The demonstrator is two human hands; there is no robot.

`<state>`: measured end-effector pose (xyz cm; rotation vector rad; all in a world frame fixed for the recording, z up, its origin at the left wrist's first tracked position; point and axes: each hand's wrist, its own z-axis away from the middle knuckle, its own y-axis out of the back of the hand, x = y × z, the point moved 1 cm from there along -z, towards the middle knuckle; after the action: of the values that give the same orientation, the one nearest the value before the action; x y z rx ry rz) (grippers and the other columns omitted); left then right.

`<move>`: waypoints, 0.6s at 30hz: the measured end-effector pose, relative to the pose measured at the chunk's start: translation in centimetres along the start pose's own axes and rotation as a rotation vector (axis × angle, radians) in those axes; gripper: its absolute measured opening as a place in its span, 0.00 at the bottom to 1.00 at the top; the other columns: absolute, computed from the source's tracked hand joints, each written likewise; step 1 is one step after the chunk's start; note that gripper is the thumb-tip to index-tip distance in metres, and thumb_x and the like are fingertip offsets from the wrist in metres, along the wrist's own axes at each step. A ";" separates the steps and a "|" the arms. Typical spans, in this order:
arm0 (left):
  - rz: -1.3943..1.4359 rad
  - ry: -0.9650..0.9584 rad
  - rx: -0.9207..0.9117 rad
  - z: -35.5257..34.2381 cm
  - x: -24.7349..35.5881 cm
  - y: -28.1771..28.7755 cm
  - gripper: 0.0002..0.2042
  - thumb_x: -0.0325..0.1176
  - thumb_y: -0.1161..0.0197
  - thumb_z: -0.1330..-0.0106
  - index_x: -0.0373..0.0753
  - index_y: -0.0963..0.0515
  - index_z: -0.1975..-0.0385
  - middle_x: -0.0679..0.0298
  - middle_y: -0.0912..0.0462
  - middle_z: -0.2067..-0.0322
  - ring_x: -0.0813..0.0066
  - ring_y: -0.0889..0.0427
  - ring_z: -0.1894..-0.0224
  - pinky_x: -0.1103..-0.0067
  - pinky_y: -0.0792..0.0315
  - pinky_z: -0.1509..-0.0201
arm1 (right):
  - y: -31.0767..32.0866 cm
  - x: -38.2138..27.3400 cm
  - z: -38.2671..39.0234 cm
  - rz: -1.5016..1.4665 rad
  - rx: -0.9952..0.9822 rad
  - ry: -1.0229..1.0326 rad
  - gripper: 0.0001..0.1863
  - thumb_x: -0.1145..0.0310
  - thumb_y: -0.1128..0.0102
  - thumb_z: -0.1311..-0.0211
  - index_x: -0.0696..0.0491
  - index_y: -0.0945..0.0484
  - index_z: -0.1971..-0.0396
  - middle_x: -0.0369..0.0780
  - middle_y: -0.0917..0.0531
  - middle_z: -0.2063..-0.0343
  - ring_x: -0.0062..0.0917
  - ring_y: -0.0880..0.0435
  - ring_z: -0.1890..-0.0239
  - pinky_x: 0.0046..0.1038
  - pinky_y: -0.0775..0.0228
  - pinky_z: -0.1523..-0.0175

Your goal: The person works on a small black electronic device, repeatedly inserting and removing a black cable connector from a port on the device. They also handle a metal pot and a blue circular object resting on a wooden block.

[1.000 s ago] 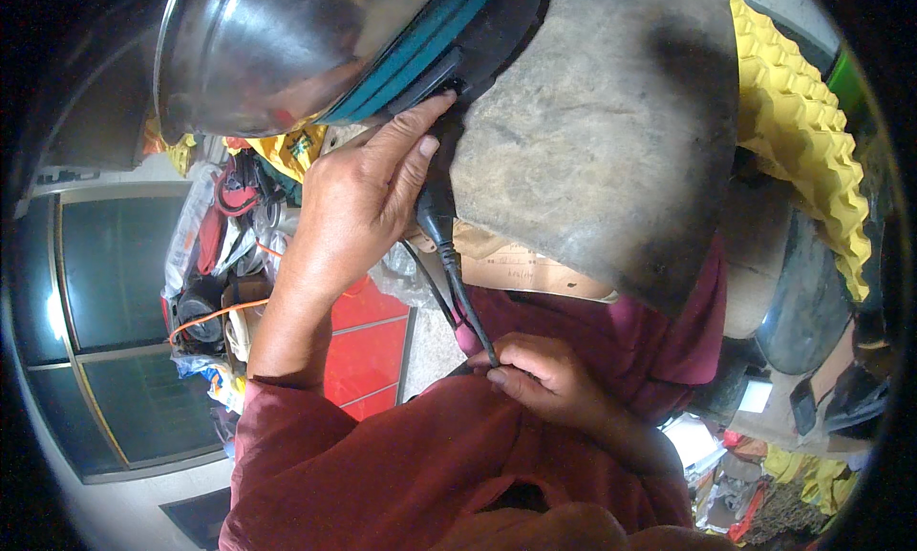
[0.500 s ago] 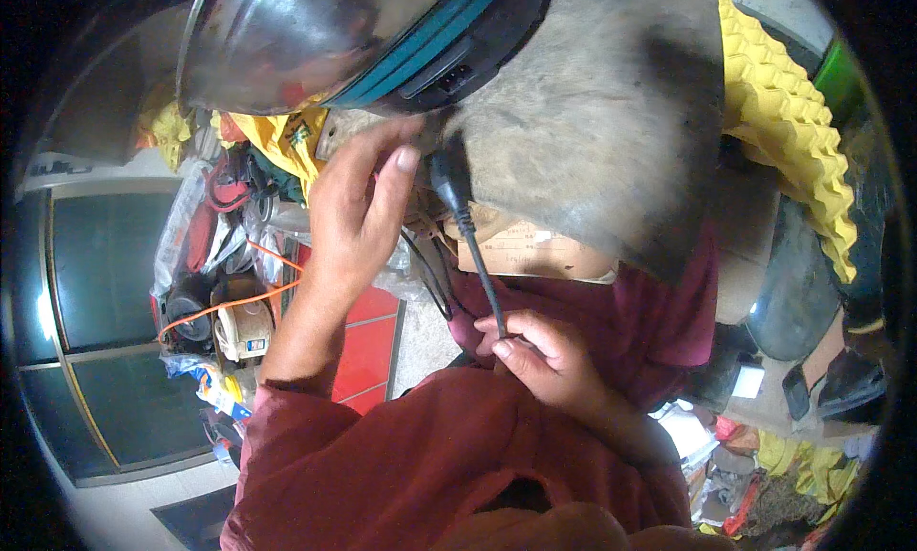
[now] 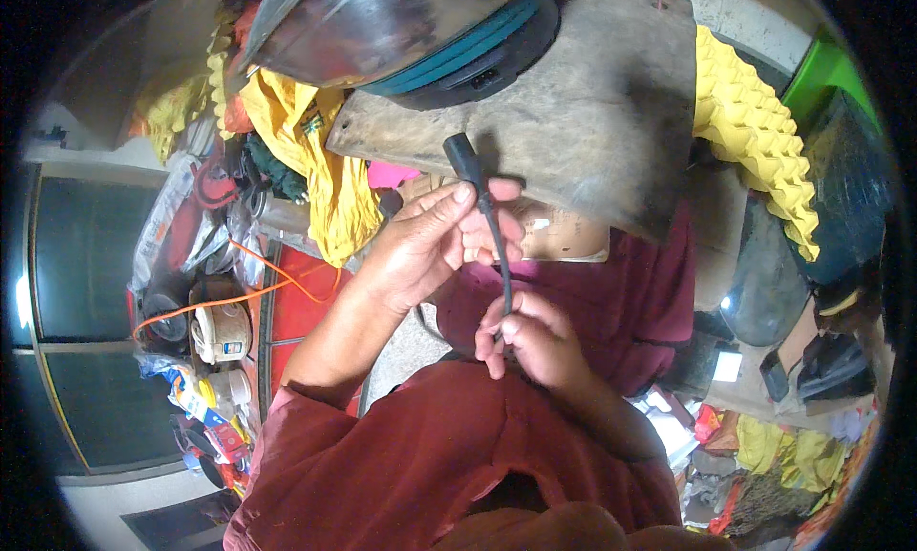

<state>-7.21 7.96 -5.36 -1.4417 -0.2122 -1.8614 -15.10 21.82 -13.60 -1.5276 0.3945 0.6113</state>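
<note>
A thin black power cord (image 3: 495, 241) with a chunky black plug at its upper end stands nearly upright between my hands. My left hand (image 3: 430, 241) pinches the cord just under the plug, fingertips closed on it. My right hand (image 3: 535, 336) grips the same cord lower down, near my maroon lap. Just above the plug lies a worn wooden board (image 3: 592, 121), and on its far end rests a steel-bodied appliance with a teal band and black base (image 3: 420, 31). The plug is apart from the appliance.
A yellow cloth (image 3: 315, 150) hangs left of the board. Yellow corrugated foam (image 3: 755, 131) lies at the right. At the left sit an orange cable (image 3: 258, 284), tape rolls, red shelving and glass cabinet doors (image 3: 76, 264). Cluttered bags and scraps fill the lower right.
My left hand came down off the appliance's base, bringing the plug with it, away from the appliance. The right hand stayed on the lower cord. The view tilted, showing more of the board.
</note>
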 end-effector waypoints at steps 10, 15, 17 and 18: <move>-0.398 -0.261 0.132 1.2 0.6 -1.1 0.14 0.42 0.47 0.34 0.36 0.24 0.63 0.67 0.21 0.76 0.84 0.23 0.74 0.88 0.32 0.72 | -0.3 2.3 -0.3 -0.474 -0.200 -0.078 0.11 0.63 0.52 0.40 0.55 0.31 0.65 0.44 0.24 0.76 0.27 0.27 0.85 0.24 0.34 0.80; -0.298 -0.417 0.068 0.7 2.0 -2.6 0.19 0.43 0.49 0.34 0.34 0.31 0.52 0.61 0.21 0.72 0.76 0.22 0.71 0.84 0.31 0.67 | 0.6 -4.2 1.5 0.933 0.272 0.367 0.08 0.75 0.52 0.41 0.57 0.25 0.65 0.39 0.21 0.76 0.21 0.27 0.81 0.18 0.35 0.75; -0.257 -0.432 0.002 0.7 3.1 -3.6 0.22 0.43 0.50 0.34 0.33 0.36 0.46 0.57 0.22 0.70 0.71 0.21 0.68 0.81 0.28 0.63 | 0.3 -7.4 2.9 1.230 0.455 0.697 0.08 0.75 0.49 0.44 0.58 0.24 0.66 0.37 0.21 0.76 0.19 0.26 0.78 0.17 0.36 0.72; -0.170 -0.417 -0.065 0.4 3.5 -4.4 0.22 0.42 0.50 0.34 0.32 0.37 0.46 0.56 0.22 0.69 0.71 0.21 0.67 0.81 0.28 0.62 | -0.5 -9.4 3.8 1.289 0.528 0.757 0.08 0.73 0.48 0.45 0.58 0.23 0.66 0.37 0.20 0.76 0.19 0.25 0.77 0.18 0.35 0.71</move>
<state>-10.05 9.62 -0.78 -1.8992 -0.4932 -1.6894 -22.69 24.47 -7.48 -0.7763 2.0238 0.7616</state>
